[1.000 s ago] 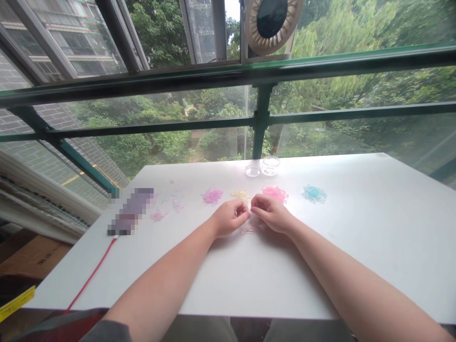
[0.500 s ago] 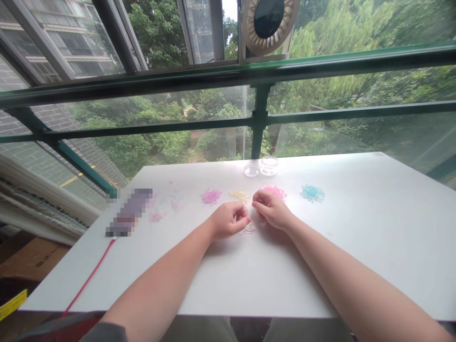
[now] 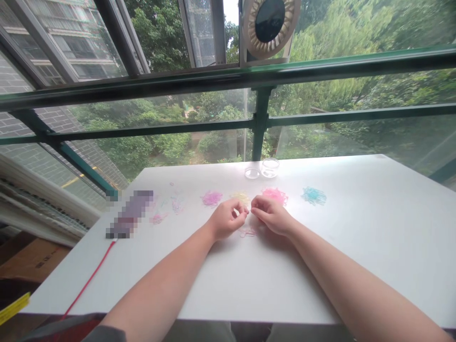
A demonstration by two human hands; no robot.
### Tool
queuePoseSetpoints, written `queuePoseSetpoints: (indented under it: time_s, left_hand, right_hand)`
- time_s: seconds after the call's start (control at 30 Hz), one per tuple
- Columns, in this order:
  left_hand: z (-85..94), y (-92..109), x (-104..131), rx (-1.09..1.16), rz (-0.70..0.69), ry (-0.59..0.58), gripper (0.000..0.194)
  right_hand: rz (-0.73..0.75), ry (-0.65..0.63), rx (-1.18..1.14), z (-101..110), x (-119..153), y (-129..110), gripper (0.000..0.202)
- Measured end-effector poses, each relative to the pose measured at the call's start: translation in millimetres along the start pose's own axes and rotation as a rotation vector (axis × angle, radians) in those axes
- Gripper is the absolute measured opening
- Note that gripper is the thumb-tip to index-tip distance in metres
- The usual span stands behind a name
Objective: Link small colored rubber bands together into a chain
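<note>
Whatever the fingertips of the left hand [image 3: 227,219] and right hand [image 3: 273,216] may pinch is too small for me to identify. My view of the yellow heap [image 3: 240,196] and pink heap [image 3: 277,195] is partly blocked by these hands. Toward the left edge of the table [image 3: 363,247], coarse pixelation masks a dark oblong object [image 3: 130,213]; pale scattered pieces [image 3: 176,205] beside it blur together. The table's near right corner lies outside my frame, whose top border crops a round ribbed device [image 3: 252,28].
</note>
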State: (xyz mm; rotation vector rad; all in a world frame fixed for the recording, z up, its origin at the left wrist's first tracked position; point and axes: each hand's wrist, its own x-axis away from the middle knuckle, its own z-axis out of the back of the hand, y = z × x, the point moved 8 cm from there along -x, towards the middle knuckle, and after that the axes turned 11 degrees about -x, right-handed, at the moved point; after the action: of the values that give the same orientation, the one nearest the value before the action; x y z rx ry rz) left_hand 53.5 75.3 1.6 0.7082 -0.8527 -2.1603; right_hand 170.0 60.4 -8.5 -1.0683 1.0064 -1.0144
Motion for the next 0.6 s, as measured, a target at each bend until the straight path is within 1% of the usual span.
queuePoseSetpoints:
  time_s: [0.07, 0.2, 0.37, 0.5, 0.6]
  left_hand:
    - [-1.8, -1.2, 0.0, 0.072, -0.014, 0.021, 0.011]
    - [-4.3, -9.8, -1.7, 0.240, -0.002, 0.059, 0.016]
    - [-5.5, -15.4, -3.5, 0.375, 0.019, 0.074, 0.019]
    - [-1.8, -16.4, -3.9, 0.428, 0.043, 0.125, 0.018]
    - [1.7, -18.6, -4.7, 0.404, 0.067, 0.155, 0.016]
  right_hand:
    - [0.002, -0.015, -0.018, -1.2, 0.0, -1.0, 0.007]
    - [-0.002, -0.027, -0.055, -2.2, 0.0, -1.0, 0.007]
    - [-0.007, -0.026, -0.065, -1.5, 0.7, 0.2, 0.007]
    - [-0.002, -0.029, -0.063, -1.5, 0.6, -0.4, 0.006]
    - [0.006, -0.038, -0.033, -2.5, 0.5, -1.4, 0.007]
